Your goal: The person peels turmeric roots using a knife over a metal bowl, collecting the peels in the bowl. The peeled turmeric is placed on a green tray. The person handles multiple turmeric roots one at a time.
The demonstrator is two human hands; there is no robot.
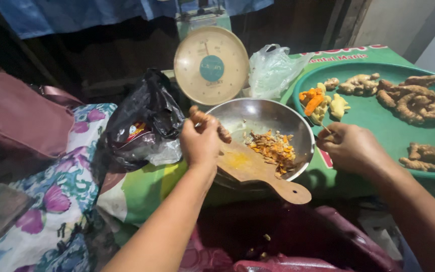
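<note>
A knobbly turmeric root [208, 122] is gripped in the left hand [200, 143], fingers curled tight around it, above the upper end of a wooden cutting board [250, 166] that rests slanted in a steel bowl [298, 128]. The root is judged light, stiff and brittle at its knuckles, with rough dry skin that gives good grip; cut faces would likely be moist and staining. It is best held along its thickest middle section, as is done here. Orange chopped turmeric pieces [275, 148] are heaped on the board and against the bowl wall. The right hand [351, 148] is closed around a thin tool, probably a small knife [323, 127], only a sliver of which is seen, at the edge of a round green tray [378, 126]. On the tray, peeled roots [320, 103] and unpeeled rhizomes [414, 98] are laid. Behind the bowl a dial kitchen scale [211, 65] is stood, flanked by a black plastic bag [144, 118] and a clear plastic bag [273, 70]. The tabletop is covered with a green printed sheet [142, 189] and a floral cloth [66, 201], soft and uneven. The room is dim, with dark walls and blue fabric [76, 15] hung overhead.
</note>
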